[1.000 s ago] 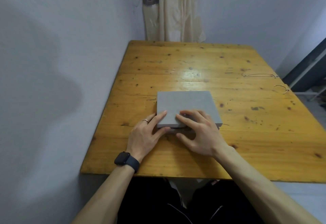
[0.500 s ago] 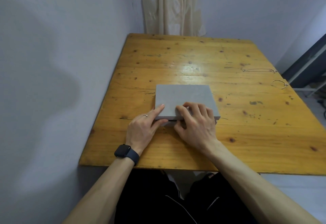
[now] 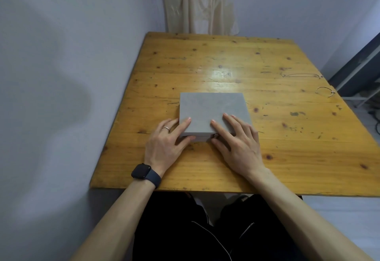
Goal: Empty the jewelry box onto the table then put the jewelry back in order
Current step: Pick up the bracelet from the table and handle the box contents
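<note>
A flat grey jewelry box (image 3: 211, 108) lies with its lid down on the wooden table (image 3: 226, 59), near the front edge. My left hand (image 3: 166, 143) is at the box's near left corner, index finger on the lid and thumb against the front face. My right hand (image 3: 238, 141) lies over the near right part of the lid with its fingers stretched out and its thumb at the front face beside a small clasp. A thin necklace (image 3: 301, 75) and a bracelet (image 3: 326, 92) lie far right on the table.
A wall runs close along the table's left side. A cream curtain (image 3: 201, 4) hangs behind the far edge. Dark furniture (image 3: 362, 61) stands off the right side. My legs are under the near edge.
My right hand's fingers have stretched out flatter over the lid and shifted slightly right. The left hand keeps its place at the near left corner. The box stays closed.
</note>
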{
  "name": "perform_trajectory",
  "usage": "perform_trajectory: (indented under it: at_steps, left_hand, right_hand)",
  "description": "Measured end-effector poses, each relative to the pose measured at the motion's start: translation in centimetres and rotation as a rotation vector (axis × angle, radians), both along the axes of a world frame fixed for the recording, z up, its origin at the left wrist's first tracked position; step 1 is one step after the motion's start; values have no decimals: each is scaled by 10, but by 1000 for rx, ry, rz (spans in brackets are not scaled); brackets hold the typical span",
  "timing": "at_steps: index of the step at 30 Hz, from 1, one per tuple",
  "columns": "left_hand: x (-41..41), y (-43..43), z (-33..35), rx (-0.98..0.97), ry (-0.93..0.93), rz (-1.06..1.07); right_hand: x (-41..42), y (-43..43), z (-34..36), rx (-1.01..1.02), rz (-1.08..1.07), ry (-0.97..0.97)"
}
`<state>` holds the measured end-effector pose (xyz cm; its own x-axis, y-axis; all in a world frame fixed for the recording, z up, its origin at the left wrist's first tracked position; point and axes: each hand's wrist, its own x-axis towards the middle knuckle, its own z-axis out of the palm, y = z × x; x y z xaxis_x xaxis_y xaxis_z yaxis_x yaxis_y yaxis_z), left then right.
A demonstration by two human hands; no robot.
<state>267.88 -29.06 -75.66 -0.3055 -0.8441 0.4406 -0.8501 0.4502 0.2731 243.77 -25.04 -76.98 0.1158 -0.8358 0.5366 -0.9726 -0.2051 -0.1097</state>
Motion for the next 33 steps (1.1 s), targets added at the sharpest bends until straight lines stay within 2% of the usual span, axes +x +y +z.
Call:
perform_trajectory:
  at_steps: [5,13,15,18,24,28,30,33]
  left_hand:
    - [2,-2,0,7,-22,18]
    - [3,-1,-1,-43,-58,-27]
    - [3,-1,0,-28,-48,-42]
    - [1,-1,1,-16,-37,-55]
    - [0,0,4,13,20,-25]
    - [0,-5,5,208,-29,93]
    - [0,-7,9,352,-130,187]
    - [2,-8,10,438,-253,201]
  right_hand:
    - [1,1,-1,-14,29,-51]
    - [11,0,9,33,-29,-334]
    - [5,2,8,61,18,-285]
    - [-4,4,2,57,62,-112]
    - [-2,-3,-2,16,32,-117]
    - [-1,-6,-3,34,25,-99]
    - [-1,-4,-3,51,23,-89]
    - [-2,-4,-3,52,28,-98]
